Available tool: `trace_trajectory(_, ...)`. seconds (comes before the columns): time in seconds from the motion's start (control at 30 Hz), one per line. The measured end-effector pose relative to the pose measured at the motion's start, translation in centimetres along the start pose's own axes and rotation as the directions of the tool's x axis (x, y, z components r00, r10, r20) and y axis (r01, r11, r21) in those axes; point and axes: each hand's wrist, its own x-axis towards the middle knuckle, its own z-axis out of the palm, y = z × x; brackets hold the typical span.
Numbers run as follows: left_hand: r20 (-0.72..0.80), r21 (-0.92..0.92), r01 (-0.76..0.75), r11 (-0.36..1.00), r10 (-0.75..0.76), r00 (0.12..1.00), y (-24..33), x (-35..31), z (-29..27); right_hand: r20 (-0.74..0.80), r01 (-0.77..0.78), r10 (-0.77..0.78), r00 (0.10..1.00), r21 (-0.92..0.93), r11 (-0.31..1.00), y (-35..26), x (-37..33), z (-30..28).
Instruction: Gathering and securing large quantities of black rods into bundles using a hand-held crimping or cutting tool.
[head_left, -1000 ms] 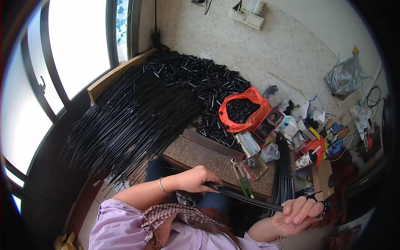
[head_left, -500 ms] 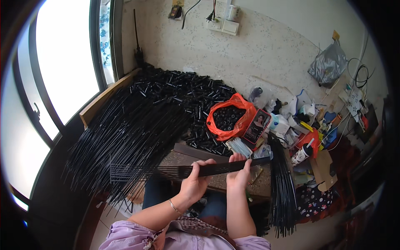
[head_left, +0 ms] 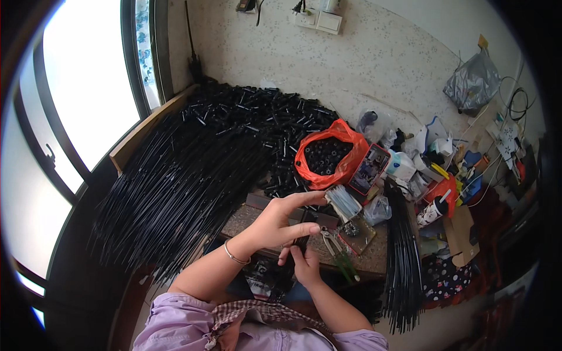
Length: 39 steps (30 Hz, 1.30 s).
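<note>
My left hand [head_left: 284, 221] is above the bench front, fingers stretched out and thumb apart. Just below it, my right hand [head_left: 305, 266] is closed around a bundle of thin black rods [head_left: 300, 241]. The bundle is turned nearly end-on and mostly hidden by my hands, and I cannot tell whether the left thumb touches it. Behind my left fingers a dark block-like strip [head_left: 263, 202] lies along the bench edge. Pliers with green handles [head_left: 341, 257] rest to the right of my hands.
Long black rods [head_left: 170, 187] spread over the left side. Short black tubes [head_left: 246, 111] are heaped behind. A red bag [head_left: 301, 169] holds small black round parts. Nearby are a phone [head_left: 369, 169], white sticks [head_left: 344, 202], hanging rods [head_left: 403, 263] and a patterned cup [head_left: 432, 212].
The bundle has swung from lying crosswise between both hands to nearly end-on. My right hand has moved lower and left; my left hand has risen and its fingers have opened.
</note>
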Motion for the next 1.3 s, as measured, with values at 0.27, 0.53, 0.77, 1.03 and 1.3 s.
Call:
trace_trajectory(0.27,0.553,-0.589,0.192,0.785,0.218,0.804,1.7,-1.1,-1.1,-0.186,-0.258,0.300,0.936,0.220,0.941,4.0,0.3,-2.2)
trace_trajectory(0.53,0.216,0.675,0.073,0.734,-0.291,0.932,-19.9,2.3,-3.4,-0.348,-0.151,0.248,0.904,0.283,0.947,4.1,-0.1,-2.9)
trace_trajectory(0.77,0.549,0.833,-0.463,0.304,-0.347,0.760,-23.7,5.9,-3.4,-0.379,-0.133,0.276,0.883,0.361,0.923,4.2,1.1,-2.8)
trace_trajectory(1.03,0.011,0.639,0.310,0.704,-0.412,0.911,-22.1,3.9,-7.1,-0.404,-0.082,0.219,0.888,0.331,0.940,4.9,0.8,-3.2)
trace_trajectory(1.3,0.071,0.923,0.167,0.347,-0.580,0.811,-24.2,0.4,-5.3,-0.336,-0.090,0.188,0.923,0.286,0.954,4.6,-0.6,-2.4)
